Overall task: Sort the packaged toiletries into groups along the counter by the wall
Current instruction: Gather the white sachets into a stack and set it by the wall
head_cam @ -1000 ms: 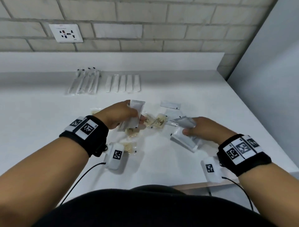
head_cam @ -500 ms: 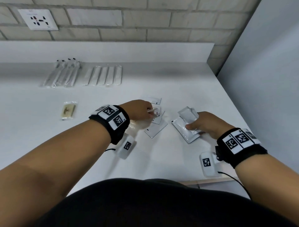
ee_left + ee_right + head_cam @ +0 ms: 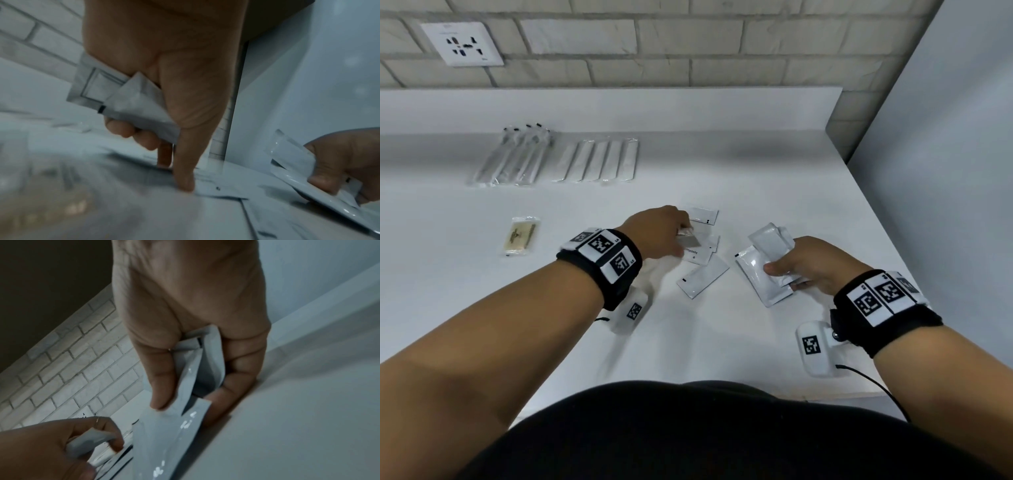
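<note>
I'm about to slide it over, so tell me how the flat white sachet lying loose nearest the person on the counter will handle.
The flat white sachet looks thin, so probably light and bendy. Its glossy film on the smooth counter suggests it slides easily. Lying flat, it may be hard to pinch up.

Loose sachets (image 3: 702, 281) lie between the hands.

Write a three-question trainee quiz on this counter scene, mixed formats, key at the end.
1. True or false: the right hand holds glossy white sachets.
2. Which lies alone at the left of the white counter? A: yellowish clear-wrapped packet; B: white sachet.
3. Fill in: the row of slim white flat packets lies near the ____.
4. none

Key: 1 true; 2 A; 3 wall.
</note>
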Demonstrator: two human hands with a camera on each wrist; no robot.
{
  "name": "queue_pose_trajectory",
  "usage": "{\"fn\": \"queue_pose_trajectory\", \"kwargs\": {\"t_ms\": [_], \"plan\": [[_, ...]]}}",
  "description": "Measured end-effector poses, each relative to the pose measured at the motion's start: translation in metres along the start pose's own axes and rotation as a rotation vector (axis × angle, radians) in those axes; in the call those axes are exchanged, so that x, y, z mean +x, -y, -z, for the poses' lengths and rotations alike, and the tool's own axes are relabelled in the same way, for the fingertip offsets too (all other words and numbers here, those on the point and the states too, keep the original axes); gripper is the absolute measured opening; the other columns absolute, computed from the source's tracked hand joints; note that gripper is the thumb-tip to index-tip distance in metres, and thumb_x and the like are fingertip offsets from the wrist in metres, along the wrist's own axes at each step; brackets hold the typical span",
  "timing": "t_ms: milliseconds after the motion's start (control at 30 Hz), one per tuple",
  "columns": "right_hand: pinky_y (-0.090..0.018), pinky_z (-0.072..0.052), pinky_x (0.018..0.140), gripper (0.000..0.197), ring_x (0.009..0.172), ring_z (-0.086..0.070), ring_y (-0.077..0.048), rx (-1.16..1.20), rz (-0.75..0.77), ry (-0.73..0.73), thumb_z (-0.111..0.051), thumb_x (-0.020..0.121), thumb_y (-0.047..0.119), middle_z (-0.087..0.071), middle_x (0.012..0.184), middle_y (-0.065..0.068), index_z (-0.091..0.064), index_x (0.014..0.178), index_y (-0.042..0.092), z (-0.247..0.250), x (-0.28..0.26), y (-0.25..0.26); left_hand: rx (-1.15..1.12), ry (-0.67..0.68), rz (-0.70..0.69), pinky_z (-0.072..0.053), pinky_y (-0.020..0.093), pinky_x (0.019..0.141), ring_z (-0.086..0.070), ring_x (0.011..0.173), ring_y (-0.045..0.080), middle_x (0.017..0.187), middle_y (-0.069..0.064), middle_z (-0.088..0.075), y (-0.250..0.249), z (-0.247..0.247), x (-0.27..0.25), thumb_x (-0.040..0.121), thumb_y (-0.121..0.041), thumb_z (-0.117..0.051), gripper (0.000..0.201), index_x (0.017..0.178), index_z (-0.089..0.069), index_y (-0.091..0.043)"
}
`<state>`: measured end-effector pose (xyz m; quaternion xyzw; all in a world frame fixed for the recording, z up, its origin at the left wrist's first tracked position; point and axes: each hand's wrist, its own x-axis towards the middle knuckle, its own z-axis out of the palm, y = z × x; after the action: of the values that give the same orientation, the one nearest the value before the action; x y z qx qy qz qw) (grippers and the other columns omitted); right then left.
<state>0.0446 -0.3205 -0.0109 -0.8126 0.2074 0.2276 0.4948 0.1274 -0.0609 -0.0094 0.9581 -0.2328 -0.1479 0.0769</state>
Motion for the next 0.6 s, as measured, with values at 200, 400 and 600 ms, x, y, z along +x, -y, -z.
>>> {"fn": "queue_pose_trajectory", "kwargs": {"t_ms": [200, 400, 600], "plan": [[-0.032, -0.054, 0.069, 0.023, 0.088, -0.065, -0.023, 0.134, -0.024, 0.027, -0.078, 0.075, 0.006, -0.067, 0.094, -0.008, -0.066, 0.094, 0.012, 0.005, 0.012, -0.002, 0.027, -0.047, 0.129, -0.044, 0.029, 0.077, -0.052, 0.085, 0.018, 0.096, -0.004, -0.057, 0.009, 0.013, 0.004, 0.083, -0.055, -0.061, 0.044, 0.11, -0.06, -0.021], [-0.027, -0.049, 0.059, 0.019, 0.074, -0.065, -0.019, 0.16, -0.002, 0.055, -0.076, 0.076, 0.005, -0.066, 0.082, -0.005, -0.065, 0.09, 0.012, 0.001, 0.015, 0.002, -0.03, -0.009, 0.15, -0.046, 0.028, 0.078, -0.06, 0.095, 0.024, 0.111, 0.003, -0.063, -0.008, 0.005, 0.023, 0.075, -0.037, -0.071, 0.053, 0.123, -0.055, -0.02], [-0.028, -0.053, 0.06, 0.023, 0.075, -0.068, -0.024, 0.246, 0.016, 0.045, -0.078, 0.076, 0.006, -0.068, 0.086, -0.009, -0.067, 0.097, 0.008, 0.004, 0.014, -0.003, -0.134, -0.143, 0.25, -0.041, 0.029, 0.076, -0.054, 0.089, 0.023, 0.109, 0.005, -0.061, -0.006, 0.018, 0.027, 0.089, -0.041, -0.054, 0.044, 0.122, -0.053, -0.014]]}}
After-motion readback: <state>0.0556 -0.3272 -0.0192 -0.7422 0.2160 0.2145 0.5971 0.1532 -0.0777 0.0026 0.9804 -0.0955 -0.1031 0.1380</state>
